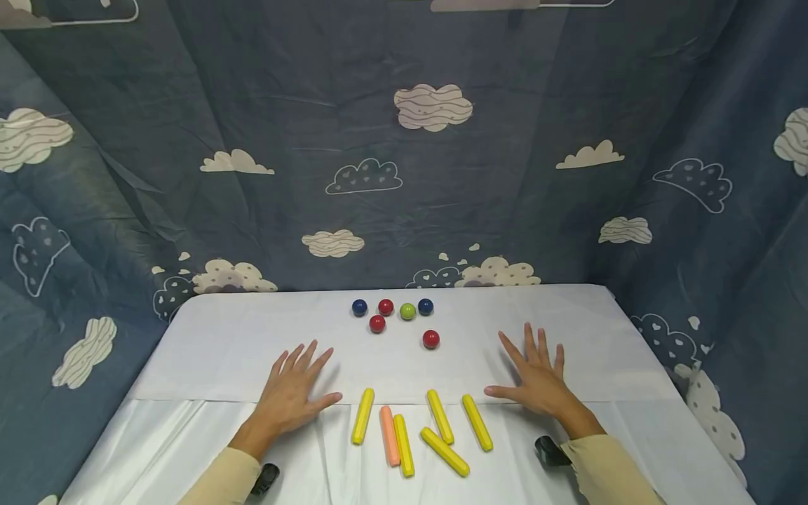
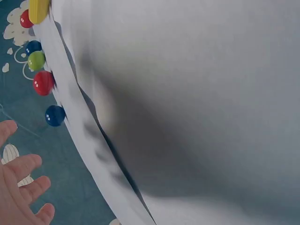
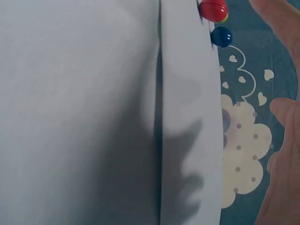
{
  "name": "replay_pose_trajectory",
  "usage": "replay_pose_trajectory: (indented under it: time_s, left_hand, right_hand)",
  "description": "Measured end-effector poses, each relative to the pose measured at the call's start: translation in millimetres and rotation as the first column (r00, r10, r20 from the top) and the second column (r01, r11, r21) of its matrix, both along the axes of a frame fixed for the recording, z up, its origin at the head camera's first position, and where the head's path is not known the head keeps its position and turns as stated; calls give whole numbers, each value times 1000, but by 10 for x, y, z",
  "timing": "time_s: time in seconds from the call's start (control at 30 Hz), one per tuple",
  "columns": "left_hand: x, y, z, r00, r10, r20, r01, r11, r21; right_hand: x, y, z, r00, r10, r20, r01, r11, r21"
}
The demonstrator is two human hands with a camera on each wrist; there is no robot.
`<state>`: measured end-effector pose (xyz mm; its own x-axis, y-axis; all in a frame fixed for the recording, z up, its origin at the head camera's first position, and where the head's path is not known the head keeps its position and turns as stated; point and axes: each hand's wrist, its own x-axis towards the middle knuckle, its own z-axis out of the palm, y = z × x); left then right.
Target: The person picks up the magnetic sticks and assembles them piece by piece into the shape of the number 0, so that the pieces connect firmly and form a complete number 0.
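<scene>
My left hand (image 1: 292,396) is spread over the left part of the white table, fingers straight, holding nothing. On the other side, my right hand (image 1: 536,379) is likewise spread and holds nothing. Between them lie several yellow sticks (image 1: 476,423) and one orange stick (image 1: 390,436), which is beside a yellow one. Farther back is a loose group of shiny balls: three red, one being the red ball (image 1: 431,339) nearest me, two blue, such as the blue ball (image 1: 360,307), and one green ball (image 1: 407,311). The left wrist view shows the left fingers (image 2: 29,165) apart from the balls.
A white cloth (image 1: 208,351) covers the table, with a seam across its middle. Behind and at both sides hangs a dark blue curtain (image 1: 353,224) with cloud prints. A black wrist device (image 1: 551,452) sits by the right sleeve, another (image 1: 266,479) by the left.
</scene>
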<state>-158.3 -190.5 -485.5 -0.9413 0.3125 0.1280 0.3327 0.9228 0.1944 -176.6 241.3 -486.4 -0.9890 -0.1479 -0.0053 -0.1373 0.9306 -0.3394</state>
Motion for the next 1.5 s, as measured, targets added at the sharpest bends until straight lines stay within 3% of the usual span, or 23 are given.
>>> replay_pose_trajectory:
  time_s: [0.2, 0.43, 0.63, 0.77, 1.0, 1.33, 1.5]
  left_hand:
    - [24, 81, 62, 1000, -26, 0, 26, 999, 46]
    - [48, 269, 135, 993, -15, 116, 2, 994, 111]
    - [83, 380, 119, 987, -3, 162, -30, 979, 201]
    - [99, 442, 85, 975, -1, 222, -62, 960, 275]
    - [132, 546, 13, 939, 25, 342, -146, 932, 333]
    - [166, 625, -56, 933, 11, 360, -157, 913, 378]
    - [180, 662, -93, 921, 20, 389, -176, 913, 368]
  right_hand:
    - [-98, -138, 93, 999, 34, 28, -32, 996, -78]
    - [-288, -309, 212, 994, 88, 65, -79, 988, -129]
    - [-509, -488, 270, 983, 118, 142, -88, 975, -203]
    - [-660, -575, 254, 977, 143, 160, -101, 964, -246]
    - [-847, -706, 150, 962, 163, 217, -77, 930, -360]
    - [-1037, -882, 85, 939, 145, 311, 3, 903, -429]
    - [-1074, -918, -1, 939, 149, 310, 3, 898, -440]
